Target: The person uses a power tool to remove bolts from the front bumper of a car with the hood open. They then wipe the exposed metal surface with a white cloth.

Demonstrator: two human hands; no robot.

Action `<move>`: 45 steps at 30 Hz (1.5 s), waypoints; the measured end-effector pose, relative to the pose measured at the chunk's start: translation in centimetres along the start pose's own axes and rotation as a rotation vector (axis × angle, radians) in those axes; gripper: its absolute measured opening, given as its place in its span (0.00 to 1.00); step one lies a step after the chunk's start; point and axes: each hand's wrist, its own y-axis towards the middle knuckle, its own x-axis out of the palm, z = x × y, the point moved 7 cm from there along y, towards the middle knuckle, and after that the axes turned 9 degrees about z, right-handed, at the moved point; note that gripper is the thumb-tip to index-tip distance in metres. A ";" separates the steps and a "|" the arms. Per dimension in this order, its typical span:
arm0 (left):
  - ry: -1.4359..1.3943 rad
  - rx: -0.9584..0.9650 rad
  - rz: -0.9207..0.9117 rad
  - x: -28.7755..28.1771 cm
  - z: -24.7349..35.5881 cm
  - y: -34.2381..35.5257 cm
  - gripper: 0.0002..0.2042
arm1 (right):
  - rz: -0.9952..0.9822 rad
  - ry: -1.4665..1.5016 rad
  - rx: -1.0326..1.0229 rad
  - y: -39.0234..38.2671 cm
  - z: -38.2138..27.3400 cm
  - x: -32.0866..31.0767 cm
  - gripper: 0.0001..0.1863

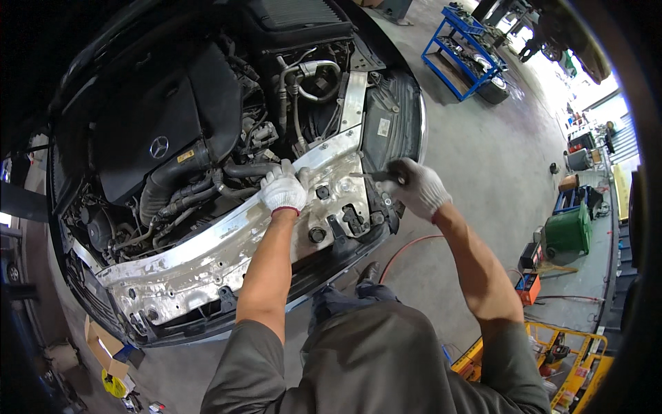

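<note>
Gripping: one dark tool (380, 176) in right hand (417, 188)
Resting: left hand (283, 188) on one metal panel (207, 265); whether grasping, cannot tell
Gloves (429, 196): two, white, knitted
Panel: curved, scuffed, silvery

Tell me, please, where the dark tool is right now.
In the head view, the dark tool is right of centre, in the gloved right hand, just below the headlight in the picture.

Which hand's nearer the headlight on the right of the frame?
Right. The right hand, gripping a dark tool, is just below the headlight in the picture; the left hand is farther left, at the silver front panel.
</note>
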 end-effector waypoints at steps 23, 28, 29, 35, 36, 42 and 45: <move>-0.038 -0.027 -0.136 0.2 0.0 0.1 0.32 | -0.616 -0.444 -0.486 13.5 -10.2 7.0 0.25; -0.181 -0.014 -0.123 -0.7 0.5 0.8 0.30 | -0.607 -0.604 -0.690 13.1 -11.0 7.8 0.22; -0.274 0.022 -0.092 -1.3 1.4 0.8 0.31 | -0.601 -0.644 -0.734 13.2 -11.0 8.1 0.22; -0.775 -0.015 0.081 -7.1 7.9 1.3 0.35 | -0.602 -0.118 -0.255 12.7 -10.1 7.7 0.27; -0.754 -0.046 0.082 -7.1 9.2 1.3 0.37 | -0.620 0.136 -0.119 12.4 -9.3 7.6 0.29; -0.891 -0.325 0.278 -2.8 8.9 0.3 0.27 | -0.480 -0.271 -0.351 8.5 -9.9 0.4 0.36; -1.405 -0.598 0.357 0.3 8.8 1.1 0.25 | -0.945 -0.443 -0.463 4.6 -9.0 -1.4 0.32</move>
